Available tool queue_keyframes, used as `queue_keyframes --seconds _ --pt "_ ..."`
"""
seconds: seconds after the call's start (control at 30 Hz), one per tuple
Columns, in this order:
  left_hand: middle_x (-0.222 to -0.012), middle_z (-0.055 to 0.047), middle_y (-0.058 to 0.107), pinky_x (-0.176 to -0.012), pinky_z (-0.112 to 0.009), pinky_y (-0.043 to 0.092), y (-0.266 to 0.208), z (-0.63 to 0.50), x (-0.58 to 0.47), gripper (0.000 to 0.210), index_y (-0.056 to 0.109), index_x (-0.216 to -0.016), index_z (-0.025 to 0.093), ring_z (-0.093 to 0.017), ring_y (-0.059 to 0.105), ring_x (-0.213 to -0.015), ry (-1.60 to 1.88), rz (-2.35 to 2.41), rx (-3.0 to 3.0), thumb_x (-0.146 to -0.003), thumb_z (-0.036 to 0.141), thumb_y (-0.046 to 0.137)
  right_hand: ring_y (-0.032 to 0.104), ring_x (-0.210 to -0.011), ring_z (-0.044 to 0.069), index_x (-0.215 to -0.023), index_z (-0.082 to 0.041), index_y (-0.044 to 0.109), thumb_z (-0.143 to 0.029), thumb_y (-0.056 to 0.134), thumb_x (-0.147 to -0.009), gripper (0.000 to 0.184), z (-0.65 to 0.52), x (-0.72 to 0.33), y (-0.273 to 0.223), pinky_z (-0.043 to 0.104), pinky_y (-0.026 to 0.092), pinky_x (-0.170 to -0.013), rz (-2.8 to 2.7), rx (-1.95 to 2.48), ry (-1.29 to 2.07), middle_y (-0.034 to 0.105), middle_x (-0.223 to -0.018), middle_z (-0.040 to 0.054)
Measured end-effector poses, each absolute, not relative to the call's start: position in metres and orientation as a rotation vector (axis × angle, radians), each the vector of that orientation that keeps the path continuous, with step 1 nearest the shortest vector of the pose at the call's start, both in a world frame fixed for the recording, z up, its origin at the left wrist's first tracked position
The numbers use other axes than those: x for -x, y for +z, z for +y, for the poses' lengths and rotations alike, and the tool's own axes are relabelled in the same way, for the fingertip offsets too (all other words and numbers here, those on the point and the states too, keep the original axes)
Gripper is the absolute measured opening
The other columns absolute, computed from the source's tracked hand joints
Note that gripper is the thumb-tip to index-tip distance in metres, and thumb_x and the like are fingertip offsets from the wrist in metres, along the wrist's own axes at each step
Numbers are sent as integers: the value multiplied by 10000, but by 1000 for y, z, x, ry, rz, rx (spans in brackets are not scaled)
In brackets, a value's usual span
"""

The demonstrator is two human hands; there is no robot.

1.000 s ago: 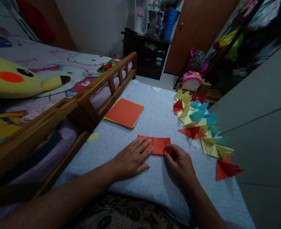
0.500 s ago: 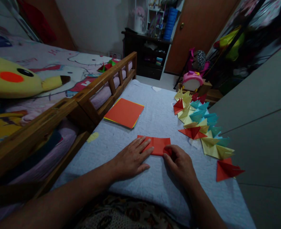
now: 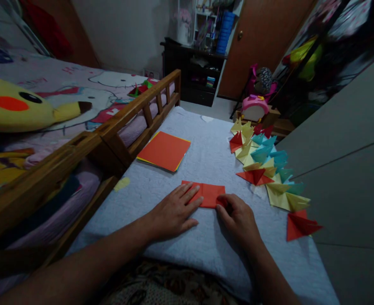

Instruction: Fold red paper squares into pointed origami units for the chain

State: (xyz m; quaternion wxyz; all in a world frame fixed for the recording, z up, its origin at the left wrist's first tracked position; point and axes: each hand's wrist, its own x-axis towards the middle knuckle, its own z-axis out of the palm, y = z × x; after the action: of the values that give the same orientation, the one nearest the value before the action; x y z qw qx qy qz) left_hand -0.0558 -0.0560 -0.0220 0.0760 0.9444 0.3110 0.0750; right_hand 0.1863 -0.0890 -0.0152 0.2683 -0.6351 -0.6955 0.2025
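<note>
A red sheet of origami paper (image 3: pixel 209 195), folded into a rectangle with a crease across its middle, lies on the pale cloth-covered surface in front of me. My left hand (image 3: pixel 177 209) rests flat over its left part, fingers stretched out. At the right end, my right hand (image 3: pixel 237 214) pinches the paper's edge between thumb and fingers; the fingertips partly hide that corner. Beyond my left hand lies a stack of square paper (image 3: pixel 165 150), red on top with yellow showing at its edges.
Several folded paper figures (image 3: pixel 259 156) in yellow, blue and red line the right side, with a red one (image 3: pixel 302 225) nearest me. A wooden bed rail (image 3: pixel 123 116) borders the left. Behind it lies a yellow plush toy (image 3: pixel 21 103). A grey cabinet side (image 3: pixel 348 169) stands right.
The right end of the red paper has shifted very slightly under my right hand's pinch. My left hand stays flat on it. The whole view has moved a little.
</note>
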Motion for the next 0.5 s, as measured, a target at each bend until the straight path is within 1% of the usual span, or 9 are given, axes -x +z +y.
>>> queue_keyframes --seconds 0.27,0.5 --pt "-1569 -199 356 -1167 -528 297 -25 -56 56 622 432 -1456 175 -385 314 -1453 231 939 -2836 -945 499 580 627 -811 207 -1000 -187 683 -291 557 -869 210 -89 -186 -17 330 470 -747 -1889 1723 524 696 -890 62" --pt "-1574 -202 348 -1164 -540 293 -25 -56 57 583 441 -1450 166 -386 306 -1456 234 931 -2834 -966 474 548 615 -788 197 -1008 -179 687 -266 566 -864 207 -89 -187 -15 328 473 -735 -1894 1683 562 686 -871 59"
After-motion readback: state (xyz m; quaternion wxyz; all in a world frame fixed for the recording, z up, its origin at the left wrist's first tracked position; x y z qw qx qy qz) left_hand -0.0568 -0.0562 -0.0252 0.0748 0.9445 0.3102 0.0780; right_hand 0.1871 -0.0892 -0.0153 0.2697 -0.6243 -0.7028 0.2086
